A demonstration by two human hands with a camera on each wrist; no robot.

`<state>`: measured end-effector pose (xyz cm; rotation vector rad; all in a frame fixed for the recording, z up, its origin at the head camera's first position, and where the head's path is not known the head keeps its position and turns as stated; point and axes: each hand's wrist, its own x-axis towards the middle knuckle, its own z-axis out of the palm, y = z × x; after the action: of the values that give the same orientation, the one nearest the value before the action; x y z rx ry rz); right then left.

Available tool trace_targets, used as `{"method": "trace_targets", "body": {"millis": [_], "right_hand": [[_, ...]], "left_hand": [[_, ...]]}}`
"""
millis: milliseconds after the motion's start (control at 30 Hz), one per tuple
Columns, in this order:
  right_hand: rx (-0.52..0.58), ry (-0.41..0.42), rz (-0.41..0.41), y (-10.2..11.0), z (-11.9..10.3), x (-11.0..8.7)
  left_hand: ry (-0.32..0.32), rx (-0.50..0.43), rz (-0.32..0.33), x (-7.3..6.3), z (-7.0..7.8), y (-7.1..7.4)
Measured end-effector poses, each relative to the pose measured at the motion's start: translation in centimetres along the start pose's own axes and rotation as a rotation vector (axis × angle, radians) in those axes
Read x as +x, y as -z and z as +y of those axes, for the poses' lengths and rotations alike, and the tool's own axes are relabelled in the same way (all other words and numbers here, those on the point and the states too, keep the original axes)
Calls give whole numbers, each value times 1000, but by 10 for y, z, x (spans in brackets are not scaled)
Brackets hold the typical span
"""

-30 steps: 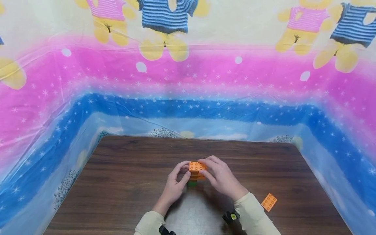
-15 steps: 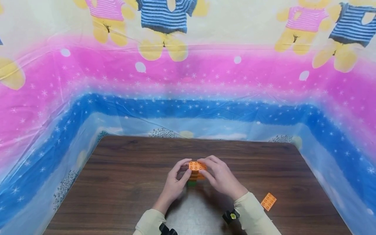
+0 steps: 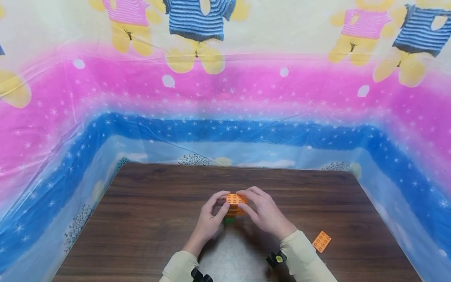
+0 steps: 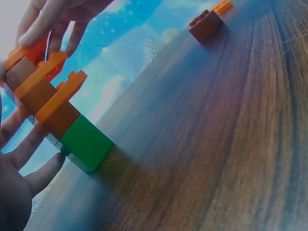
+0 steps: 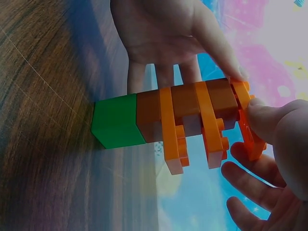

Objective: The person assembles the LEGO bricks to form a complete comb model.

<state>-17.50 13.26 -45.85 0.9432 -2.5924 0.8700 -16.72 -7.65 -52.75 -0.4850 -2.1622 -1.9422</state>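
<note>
A tower of toy building blocks stands upright on the table. Its base is a green block (image 5: 118,121); above it, brown blocks (image 5: 186,106) alternate with thin orange plates that jut out to one side. At the top lies an orange studded plate (image 3: 235,199), slightly tilted against the brown block under it in the right wrist view. My right hand (image 3: 267,211) pinches this plate's jutting end between thumb and fingers. From the other side my left hand (image 3: 208,220) holds the tower, thumb by the top plate and fingers behind the blocks.
A loose orange plate (image 3: 322,241) lies on the wooden table (image 3: 151,219) to the right of my right hand. The left wrist view also shows a loose brown block (image 4: 205,26) near it. A printed cloth (image 3: 225,133) surrounds the table's far and side edges.
My left thumb has shifted up slightly toward the top orange plate. The right hand keeps its pinch, and the tower stays in place.
</note>
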Motion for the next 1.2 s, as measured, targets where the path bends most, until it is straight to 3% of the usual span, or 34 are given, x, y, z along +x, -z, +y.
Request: {"method": "trace_targets", "body": {"millis": [1200], "right_hand": [[7, -60, 2, -4, 1, -3]], "left_hand": [[-39, 8, -5, -2, -8, 1]]}}
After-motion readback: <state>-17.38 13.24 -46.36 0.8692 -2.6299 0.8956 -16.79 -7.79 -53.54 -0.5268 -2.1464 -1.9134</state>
